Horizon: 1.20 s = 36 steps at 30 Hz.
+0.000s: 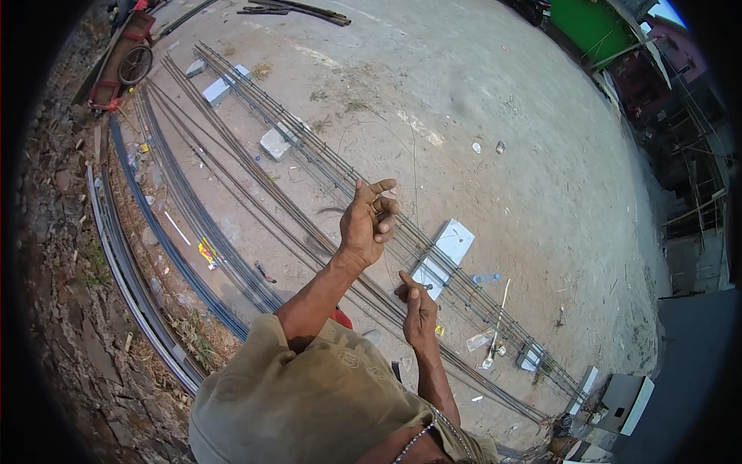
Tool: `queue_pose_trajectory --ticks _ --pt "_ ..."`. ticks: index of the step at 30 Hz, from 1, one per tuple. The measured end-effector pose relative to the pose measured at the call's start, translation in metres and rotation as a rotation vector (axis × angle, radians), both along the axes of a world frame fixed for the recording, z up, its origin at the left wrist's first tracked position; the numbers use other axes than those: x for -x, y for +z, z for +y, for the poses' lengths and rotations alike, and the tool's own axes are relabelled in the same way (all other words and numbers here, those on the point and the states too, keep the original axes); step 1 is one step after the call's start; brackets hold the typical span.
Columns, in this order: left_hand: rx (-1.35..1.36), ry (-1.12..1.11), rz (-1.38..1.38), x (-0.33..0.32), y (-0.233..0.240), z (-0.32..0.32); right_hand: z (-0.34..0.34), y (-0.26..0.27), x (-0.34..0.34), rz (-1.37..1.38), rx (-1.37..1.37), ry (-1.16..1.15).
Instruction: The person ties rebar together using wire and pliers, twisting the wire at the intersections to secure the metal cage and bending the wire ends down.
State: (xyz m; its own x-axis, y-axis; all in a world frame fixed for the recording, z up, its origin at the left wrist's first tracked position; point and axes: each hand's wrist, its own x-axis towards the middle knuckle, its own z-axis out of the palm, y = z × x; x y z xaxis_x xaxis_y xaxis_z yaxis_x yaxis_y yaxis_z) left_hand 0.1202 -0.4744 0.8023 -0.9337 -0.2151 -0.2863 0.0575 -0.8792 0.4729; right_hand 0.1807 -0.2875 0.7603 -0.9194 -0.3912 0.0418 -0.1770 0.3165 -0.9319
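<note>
My left hand (371,223) is raised over a long rebar cage (342,168), its fingers partly curled. Whether it grips anything is unclear. Lower and to the right, my right hand (418,310) is bent with its index finger stretched toward the left hand. A thin wire (387,264) runs down from beside my left hand to the curled fingers of my right hand, which appear to hold it. The cage is made of long bars tied with small stirrups. Beneath it, near my right hand, lies a pale block (455,238).
Loose rebar (255,168) runs alongside the cage, with bundled bars (191,203) farther left. More pale blocks (278,142) support the cage. A plastic bottle (486,278) and litter lie on the ground. A handcart (119,64) stands at upper left; a stone surface (75,325) borders the left.
</note>
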Motion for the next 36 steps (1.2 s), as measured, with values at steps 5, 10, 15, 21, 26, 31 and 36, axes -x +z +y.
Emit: queue_pose_trajectory --ticks 5,10,15,21,26,31,36 --pt "0.28 -0.105 -0.112 -0.024 0.014 0.078 0.12 -0.011 -0.026 0.098 -0.156 -0.261" --pt "0.708 -0.317 -0.253 -0.07 -0.064 0.115 0.23 -0.018 -0.045 0.073 0.299 -0.799" --pt "0.573 -0.48 -0.307 -0.082 -0.064 0.17 0.3 0.014 -0.08 0.189 -0.197 -0.584" --pt "0.551 -0.724 0.013 -0.049 0.003 0.255 0.231 0.008 -0.111 0.048 -0.533 -0.211" --pt "0.89 -0.567 0.11 -0.03 0.022 0.248 0.211 0.0 -0.117 0.094 -0.396 -0.149" --pt "0.947 -0.774 0.06 -0.025 0.03 0.188 0.27 0.016 -0.102 0.496 -0.542 -0.464" --pt "1.038 -1.139 0.058 -0.048 0.021 0.163 0.291 0.06 -0.055 0.677 -0.603 -0.524"
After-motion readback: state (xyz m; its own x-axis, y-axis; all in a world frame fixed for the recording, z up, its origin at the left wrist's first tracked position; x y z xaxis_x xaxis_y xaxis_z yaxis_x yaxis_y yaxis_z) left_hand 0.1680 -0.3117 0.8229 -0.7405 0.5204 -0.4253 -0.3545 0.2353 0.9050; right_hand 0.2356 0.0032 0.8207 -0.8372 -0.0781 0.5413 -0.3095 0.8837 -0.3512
